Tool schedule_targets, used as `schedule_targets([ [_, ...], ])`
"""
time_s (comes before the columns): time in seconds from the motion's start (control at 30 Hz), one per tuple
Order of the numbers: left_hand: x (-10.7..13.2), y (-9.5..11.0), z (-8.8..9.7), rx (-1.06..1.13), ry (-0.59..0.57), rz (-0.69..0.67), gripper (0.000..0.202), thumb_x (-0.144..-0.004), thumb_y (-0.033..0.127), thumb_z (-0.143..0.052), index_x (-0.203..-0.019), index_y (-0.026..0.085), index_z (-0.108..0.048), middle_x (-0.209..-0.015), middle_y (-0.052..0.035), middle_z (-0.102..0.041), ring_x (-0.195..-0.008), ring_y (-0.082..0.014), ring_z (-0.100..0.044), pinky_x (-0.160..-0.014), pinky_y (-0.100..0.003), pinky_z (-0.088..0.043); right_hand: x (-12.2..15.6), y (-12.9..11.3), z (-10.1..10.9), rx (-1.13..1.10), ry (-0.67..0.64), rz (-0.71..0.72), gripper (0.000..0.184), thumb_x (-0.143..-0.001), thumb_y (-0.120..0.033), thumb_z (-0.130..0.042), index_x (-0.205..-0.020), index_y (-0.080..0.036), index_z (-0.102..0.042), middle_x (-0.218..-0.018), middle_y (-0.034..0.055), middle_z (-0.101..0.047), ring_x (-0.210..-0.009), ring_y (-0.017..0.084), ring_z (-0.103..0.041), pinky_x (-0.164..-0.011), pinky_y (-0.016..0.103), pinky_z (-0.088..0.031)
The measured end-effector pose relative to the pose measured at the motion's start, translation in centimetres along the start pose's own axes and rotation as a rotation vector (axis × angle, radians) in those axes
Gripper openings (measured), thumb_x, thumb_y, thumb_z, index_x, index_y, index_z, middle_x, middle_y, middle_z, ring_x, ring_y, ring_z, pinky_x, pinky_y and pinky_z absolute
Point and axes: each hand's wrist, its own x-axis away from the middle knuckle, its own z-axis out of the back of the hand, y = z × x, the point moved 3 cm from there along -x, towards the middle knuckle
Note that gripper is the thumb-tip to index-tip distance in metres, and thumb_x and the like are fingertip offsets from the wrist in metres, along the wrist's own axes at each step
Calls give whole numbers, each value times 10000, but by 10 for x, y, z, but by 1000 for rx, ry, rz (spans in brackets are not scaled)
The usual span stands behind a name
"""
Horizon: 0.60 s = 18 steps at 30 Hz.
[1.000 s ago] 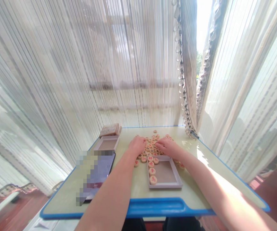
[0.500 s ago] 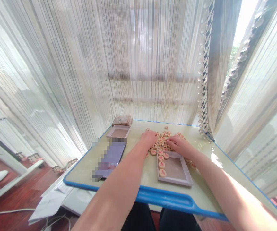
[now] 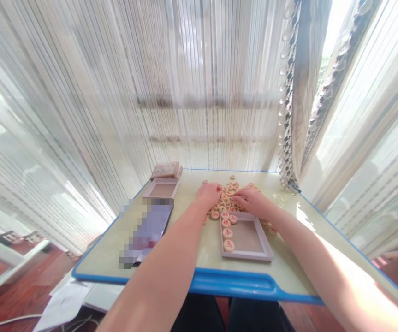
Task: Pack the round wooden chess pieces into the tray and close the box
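Note:
A heap of round wooden Chinese chess pieces [image 3: 225,197] with red and dark characters lies between my hands. My left hand [image 3: 210,193] is at the heap's left edge, its fingers curled inward; whatever is in them is hidden. Over the right part of the heap, my right hand [image 3: 253,201] rests with fingers stretched out to the left, touching pieces. Just nearer to me sits a shallow open box [image 3: 268,249]. Several red-marked pieces [image 3: 228,233] form a column along its left wall, with another piece [image 3: 233,219] beside the top one.
A tablet-like flat device [image 3: 153,226], partly pixelated, lies on the left of the blue-edged table [image 3: 233,282]. Behind it are another shallow box [image 3: 162,189] and a small printed box [image 3: 166,169]. A sheer curtain [image 3: 199,115] hangs beyond the far edge.
The whole view has shifted slightly, so table and boxes appear farther left. Both hands stay at the heap; the left fingers look a little more curled. The column in the box is unchanged.

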Motion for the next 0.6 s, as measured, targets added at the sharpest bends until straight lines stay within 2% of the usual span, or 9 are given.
schedule_targets([
  [0.1,-4,-2,-1,141,28,47,240,-772,228,-546,-990,204,-644,-993,-39,-676,-914,-178,-601,-854,-289,-468,0,1,1,-6,-2,-10,327,-903,-343,-396,-959,-181,-675,-996,84,-682,-983,218,-570,-883,350,-409],
  [0.23,-6,0,1,254,51,40,289,-756,173,-572,-1034,186,-649,-987,-38,-671,-873,-144,-609,-842,-239,-474,0,3,1,-4,-11,-24,333,-902,-345,-397,-969,-176,-676,-995,83,-681,-971,216,-567,-879,349,-405],
  [0.37,-7,2,5,188,74,-12,260,-747,119,-557,-969,165,-685,-978,-45,-675,-900,-149,-606,-880,-240,-461,0,2,2,-4,-16,-38,332,-898,-350,-403,-972,-183,-680,-990,76,-683,-980,213,-558,-894,346,-390],
  [0.5,-6,2,4,133,23,-22,214,-751,185,-579,-932,176,-692,-953,-41,-685,-893,-163,-613,-856,-252,-477,-1,-2,4,-6,-8,-30,346,-909,-350,-373,-972,-197,-676,-993,69,-681,-1005,208,-552,-907,333,-380],
  [0.57,-6,2,5,106,33,-36,210,-748,177,-575,-919,178,-697,-978,-45,-678,-917,-168,-607,-876,-256,-467,-1,-1,5,49,-20,-92,368,-918,-345,-342,-946,-193,-677,-992,81,-679,-993,210,-565,-888,324,-388],
  [0.6,-6,2,5,100,42,-45,208,-746,161,-568,-904,178,-701,-993,-47,-673,-922,-165,-605,-879,-253,-463,-1,1,7,98,-16,-169,388,-923,-340,-321,-929,-186,-677,-986,95,-678,-974,217,-578,-865,325,-399],
])
